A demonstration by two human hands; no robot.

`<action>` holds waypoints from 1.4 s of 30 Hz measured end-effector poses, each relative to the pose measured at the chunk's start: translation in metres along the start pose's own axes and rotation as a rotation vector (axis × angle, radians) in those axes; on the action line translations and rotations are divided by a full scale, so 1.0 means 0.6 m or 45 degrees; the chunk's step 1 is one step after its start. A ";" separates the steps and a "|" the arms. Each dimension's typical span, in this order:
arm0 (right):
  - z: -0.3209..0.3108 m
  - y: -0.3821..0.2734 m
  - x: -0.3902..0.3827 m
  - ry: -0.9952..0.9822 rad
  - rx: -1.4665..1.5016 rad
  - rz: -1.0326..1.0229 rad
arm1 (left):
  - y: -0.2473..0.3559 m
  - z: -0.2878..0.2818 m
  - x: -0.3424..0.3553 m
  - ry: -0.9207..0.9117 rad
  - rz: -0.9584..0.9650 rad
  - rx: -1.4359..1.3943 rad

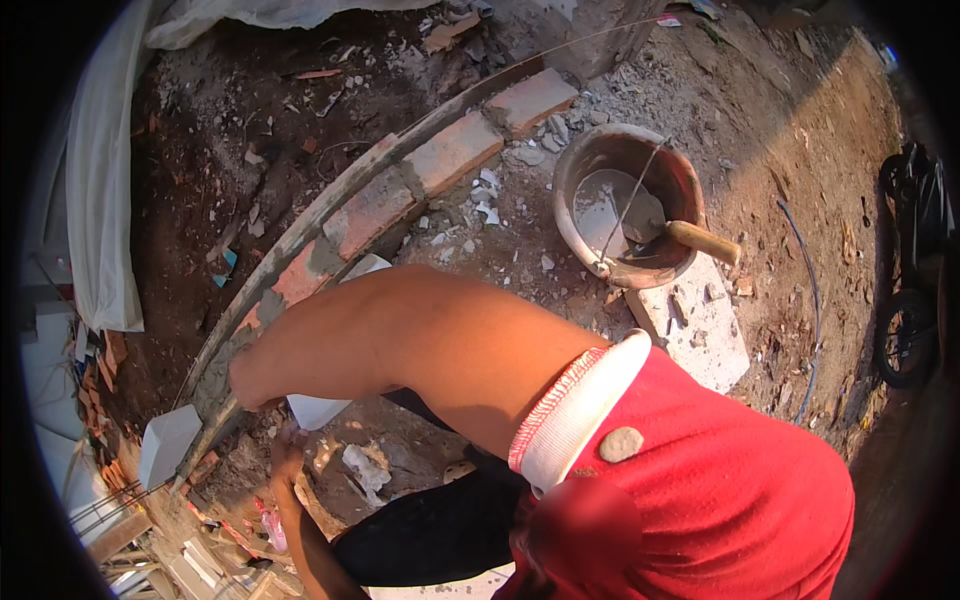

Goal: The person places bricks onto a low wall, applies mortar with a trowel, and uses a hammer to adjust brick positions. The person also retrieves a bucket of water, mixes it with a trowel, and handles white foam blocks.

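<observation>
My bare right arm, in a red sleeve with a white cuff, reaches left across the view. My right hand (pixel 255 382) is bent down at the near end of a curved course of red bricks (pixel 370 213) with grey mortar; its fingers are hidden. Below it, my left hand (pixel 288 455) is beside the lower corner of a smooth white piece (pixel 318 411), partly covered by my right arm. The left fingers are blurred, and whether they grip the piece is unclear. A white block (pixel 168 446) sits at the course's lower end.
A bucket (pixel 571 212) of grey mortar stands right of the bricks, a wooden-handled trowel (pixel 705 242) in it. Beside it lies a pale block (pixel 712 345). White sheeting (pixel 103 200) hangs at left. Rubble covers the dirt; a blue cord (pixel 812 290) and a wheel (pixel 905 340) are right.
</observation>
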State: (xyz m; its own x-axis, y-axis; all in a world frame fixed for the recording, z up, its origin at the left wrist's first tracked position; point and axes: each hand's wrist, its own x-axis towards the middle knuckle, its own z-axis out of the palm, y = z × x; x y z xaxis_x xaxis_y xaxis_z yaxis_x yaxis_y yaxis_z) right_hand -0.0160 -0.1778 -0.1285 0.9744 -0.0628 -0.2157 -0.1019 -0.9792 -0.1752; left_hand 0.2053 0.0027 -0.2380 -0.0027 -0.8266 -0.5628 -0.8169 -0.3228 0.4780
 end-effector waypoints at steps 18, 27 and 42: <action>-0.011 0.082 -0.070 -0.278 0.036 0.087 | 0.155 0.044 0.076 -0.072 -0.055 0.232; 0.016 0.112 -0.076 -0.311 0.101 0.121 | 0.154 0.098 0.128 -0.078 0.024 0.215; 0.085 0.131 -0.041 -0.355 0.037 -0.058 | 0.226 0.097 0.132 -0.377 -0.042 0.119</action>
State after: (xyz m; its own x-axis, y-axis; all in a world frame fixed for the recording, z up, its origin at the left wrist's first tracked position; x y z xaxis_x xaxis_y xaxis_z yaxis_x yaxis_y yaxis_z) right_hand -0.0585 -0.2437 -0.1860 0.8859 0.0408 -0.4622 -0.0686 -0.9736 -0.2175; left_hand 0.0607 -0.0796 -0.2574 -0.1320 -0.6420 -0.7553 -0.8689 -0.2917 0.3998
